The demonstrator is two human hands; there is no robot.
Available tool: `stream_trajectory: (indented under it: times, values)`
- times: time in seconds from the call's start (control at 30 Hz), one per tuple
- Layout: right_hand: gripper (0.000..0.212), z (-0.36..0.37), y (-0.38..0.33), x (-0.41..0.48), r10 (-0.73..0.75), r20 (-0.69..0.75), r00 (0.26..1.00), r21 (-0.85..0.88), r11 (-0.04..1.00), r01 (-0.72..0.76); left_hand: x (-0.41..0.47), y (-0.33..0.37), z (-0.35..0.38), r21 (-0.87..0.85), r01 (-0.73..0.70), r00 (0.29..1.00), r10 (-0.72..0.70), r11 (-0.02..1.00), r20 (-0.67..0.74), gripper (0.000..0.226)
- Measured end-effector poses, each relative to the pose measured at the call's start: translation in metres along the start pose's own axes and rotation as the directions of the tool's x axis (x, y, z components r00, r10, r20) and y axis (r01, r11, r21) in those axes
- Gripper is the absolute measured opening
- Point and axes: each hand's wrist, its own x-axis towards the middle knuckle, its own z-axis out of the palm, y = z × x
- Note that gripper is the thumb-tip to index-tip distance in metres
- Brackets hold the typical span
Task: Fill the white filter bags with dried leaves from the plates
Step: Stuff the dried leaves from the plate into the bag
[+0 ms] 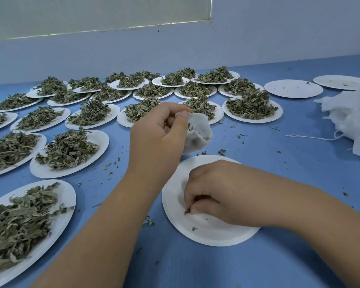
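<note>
Left grip (162, 129) pinched white filter bag (197, 136) above blue bench (268, 154); right grip (208, 196) pinched leaf scraps (188, 212) on near-empty plate (206, 235).

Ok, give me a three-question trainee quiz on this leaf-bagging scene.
1. True or false: the left hand holds a white filter bag.
2. The right hand pinches leaf scraps on a plate that is: A heaped with leaves; B nearly bare; C full of bags.
3. Fill in: the pile of spare bags lies on the person's ___ side.
Key: 1 true; 2 B; 3 right.
</note>
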Motion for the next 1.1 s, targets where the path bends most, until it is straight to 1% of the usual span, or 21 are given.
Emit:
stream_trajectory:
  times: [0.07,0.17,0.23,0.33,0.4,0.47,0.5,0.57,0.63,0.67,0.8,0.9,1.0,1.1]
  values:
    - [0.008,-0.006,0.004,-0.005,0.020,0.021,1.000,0.011,1.000,-0.021,0.000,-0.001,0.000,-0.003,0.002,1.000,-0.002,1.000,0.001,0.022]
    - [0.004,-0.022,0.015,-0.015,0.100,0.018,0.995,0.089,0.991,-0.102,0.000,-0.001,-0.001,-0.016,0.004,1.000,-0.004,1.000,-0.002,0.022]
    - [0.008,-0.032,0.021,-0.022,0.145,0.011,0.989,0.139,0.980,-0.145,0.000,-0.001,-0.001,-0.015,0.000,1.000,0.000,1.000,-0.003,0.023]
    - [0.017,-0.038,0.026,-0.027,0.190,0.048,0.981,0.138,0.971,-0.195,-0.001,-0.001,0.000,-0.016,-0.002,1.000,0.002,1.000,0.002,0.023]
    - [0.017,-0.040,0.029,-0.029,0.214,0.040,0.976,0.118,0.969,-0.218,-0.001,-0.001,-0.001,-0.019,0.003,1.000,-0.003,1.000,0.005,0.024]
    - [0.015,-0.041,0.030,-0.029,0.223,0.035,0.974,0.135,0.965,-0.225,0.000,-0.001,-0.001,-0.015,0.000,1.000,0.000,1.000,0.005,0.024]
    - [0.014,-0.041,0.030,-0.029,0.224,0.053,0.973,0.148,0.962,-0.229,0.000,-0.001,-0.001,-0.013,-0.002,1.000,0.002,1.000,0.006,0.024]
    - [0.023,-0.038,0.029,-0.029,0.229,0.116,0.967,0.158,0.956,-0.246,0.000,-0.001,-0.001,-0.008,-0.002,1.000,0.002,1.000,0.007,0.024]
    - [0.029,-0.034,0.027,-0.029,0.240,0.151,0.959,0.141,0.955,-0.261,-0.001,0.000,-0.001,-0.009,-0.001,1.000,0.001,1.000,0.010,0.023]
    - [0.031,-0.033,0.027,-0.029,0.243,0.145,0.959,0.126,0.957,-0.262,-0.001,0.000,-0.001,-0.011,0.000,1.000,0.000,1.000,0.010,0.023]
    - [0.025,-0.028,0.025,-0.026,0.223,0.080,0.972,0.078,0.970,-0.229,0.000,0.000,0.000,-0.006,-0.009,1.000,0.009,1.000,0.009,0.024]
    - [0.025,-0.029,0.022,-0.028,0.202,0.078,0.976,0.073,0.975,-0.208,0.000,0.000,0.001,-0.015,-0.004,1.000,0.004,1.000,0.009,0.024]
    - [0.032,-0.039,0.026,-0.033,0.261,0.036,0.965,0.037,0.964,-0.262,0.000,-0.001,0.000,-0.027,-0.002,1.000,0.002,1.000,0.010,0.025]
    - [0.038,-0.042,0.026,-0.036,0.324,0.054,0.944,0.012,0.946,-0.325,0.000,0.000,0.001,-0.016,-0.012,1.000,0.012,1.000,0.016,0.024]
